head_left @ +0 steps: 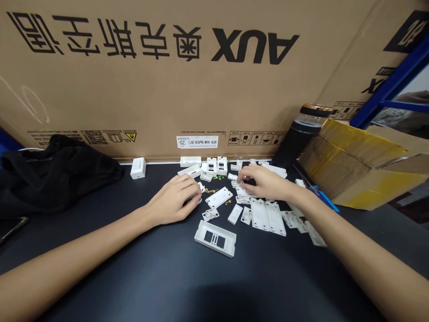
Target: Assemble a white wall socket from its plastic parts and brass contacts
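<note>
My left hand (174,199) rests on the dark table, fingers curled round a small white plastic part whose tip shows at the fingertips. My right hand (264,181) reaches over a scatter of white plastic pieces, its fingertips pinched on a small white piece (238,183). Between the hands lie a flat white plate (219,197) and small brass screws (210,191). Nearer me sits a white rectangular frame with cut-outs (215,238). Two flat white panels (268,216) lie below my right wrist.
A big AUX cardboard box (187,76) walls off the table's far edge. Black cloth (50,174) lies at left, beside a white block (138,168). A dark cylindrical bottle (298,138) and a taped cardboard box (362,161) stand at right, with a blue-handled tool (323,197).
</note>
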### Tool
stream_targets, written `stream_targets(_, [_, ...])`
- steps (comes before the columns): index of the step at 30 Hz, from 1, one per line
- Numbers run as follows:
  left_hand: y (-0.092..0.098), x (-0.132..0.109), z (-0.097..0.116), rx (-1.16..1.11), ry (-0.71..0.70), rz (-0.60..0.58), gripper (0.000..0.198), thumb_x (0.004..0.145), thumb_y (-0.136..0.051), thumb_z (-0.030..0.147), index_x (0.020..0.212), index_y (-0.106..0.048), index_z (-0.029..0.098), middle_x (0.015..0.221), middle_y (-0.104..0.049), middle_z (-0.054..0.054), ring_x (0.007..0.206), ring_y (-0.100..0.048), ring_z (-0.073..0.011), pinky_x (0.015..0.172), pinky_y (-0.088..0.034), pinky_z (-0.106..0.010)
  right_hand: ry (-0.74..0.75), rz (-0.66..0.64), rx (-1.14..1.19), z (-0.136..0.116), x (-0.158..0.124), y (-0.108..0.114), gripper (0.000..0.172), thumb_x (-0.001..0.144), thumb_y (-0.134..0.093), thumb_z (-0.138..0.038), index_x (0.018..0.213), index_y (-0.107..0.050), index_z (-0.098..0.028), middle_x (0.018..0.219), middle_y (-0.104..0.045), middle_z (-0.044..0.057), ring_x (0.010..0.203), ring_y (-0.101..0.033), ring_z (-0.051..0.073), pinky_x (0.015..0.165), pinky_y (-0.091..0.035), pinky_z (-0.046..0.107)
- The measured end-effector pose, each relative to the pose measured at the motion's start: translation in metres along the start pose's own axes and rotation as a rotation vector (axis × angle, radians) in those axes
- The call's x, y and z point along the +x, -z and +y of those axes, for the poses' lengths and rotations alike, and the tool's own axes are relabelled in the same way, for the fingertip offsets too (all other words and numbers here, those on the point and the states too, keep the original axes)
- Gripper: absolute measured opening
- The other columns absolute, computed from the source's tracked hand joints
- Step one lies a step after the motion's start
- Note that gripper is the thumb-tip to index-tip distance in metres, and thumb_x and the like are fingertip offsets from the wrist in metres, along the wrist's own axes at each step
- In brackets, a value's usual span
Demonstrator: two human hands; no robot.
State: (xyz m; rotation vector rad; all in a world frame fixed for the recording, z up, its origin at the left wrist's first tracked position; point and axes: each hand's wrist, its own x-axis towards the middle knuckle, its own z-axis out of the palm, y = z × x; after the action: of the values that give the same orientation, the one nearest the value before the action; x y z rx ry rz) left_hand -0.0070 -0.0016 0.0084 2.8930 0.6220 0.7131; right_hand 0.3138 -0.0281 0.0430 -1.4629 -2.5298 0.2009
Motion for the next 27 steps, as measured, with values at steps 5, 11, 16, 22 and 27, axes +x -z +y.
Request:
stream_targets(5, [-0.001,0.0,-0.001,-0.004,-0.017,0.018,0.015,0.103,-0.048,0.023,0.097,-0.062,0.02,0.099,-0.068,-0.004,0.096,-0.059,-0.0206,0.088,-0.045,-0.039,0.005,-0.032,0.0,0.01,-0.004,0.014,0.026,0.092,-0.051,-0.028,0.103,-0.072,-0.017,0.105,-0.074,0.011,0.096,-0.066,0.026,0.087,-0.051,0.042])
stream_targets(11, [-0.002,-0.001,-0.002,0.001,-0.059,0.06,0.014,0.101,-0.049,0.021,0.096,-0.062,0.02,0.096,-0.069,-0.004,0.093,-0.06,-0.0201,0.086,-0.045,-0.039,-0.224,-0.032,-0.287,0.04,-0.014,0.034,0.045,0.083,-0.045,-0.012,0.116,-0.074,-0.02,0.116,-0.075,0.01,0.111,-0.066,0.028,0.092,-0.053,0.044])
stream_targets(16, [-0.001,-0.001,-0.001,0.009,-0.072,0.067,0.013,0.1,-0.051,0.02,0.096,-0.063,0.02,0.095,-0.069,-0.003,0.092,-0.061,-0.0198,0.086,-0.046,-0.038,-0.298,-0.063,-0.372,0.041,-0.013,0.023,0.053,0.075,-0.047,-0.006,0.119,-0.074,-0.017,0.124,-0.073,0.013,0.118,-0.062,0.036,0.09,-0.052,0.051])
stream_targets(22, [-0.002,0.0,-0.001,-0.002,-0.089,0.072,0.012,0.099,-0.052,0.019,0.096,-0.063,0.019,0.095,-0.069,-0.003,0.092,-0.06,-0.0199,0.087,-0.046,-0.038,-0.274,-0.095,-0.326,0.042,-0.024,0.024,0.051,0.076,-0.044,-0.005,0.112,-0.077,-0.021,0.123,-0.075,0.007,0.115,-0.066,0.028,0.095,-0.053,0.042])
stream_targets(27, [-0.002,-0.001,-0.001,0.0,-0.098,0.07,0.012,0.099,-0.053,0.019,0.096,-0.064,0.019,0.095,-0.069,-0.003,0.093,-0.06,-0.0203,0.088,-0.046,-0.038,-0.385,-0.046,-0.33,0.054,-0.043,0.038,0.047,0.084,-0.044,-0.014,0.119,-0.074,-0.019,0.124,-0.073,0.011,0.115,-0.067,0.03,0.096,-0.053,0.043])
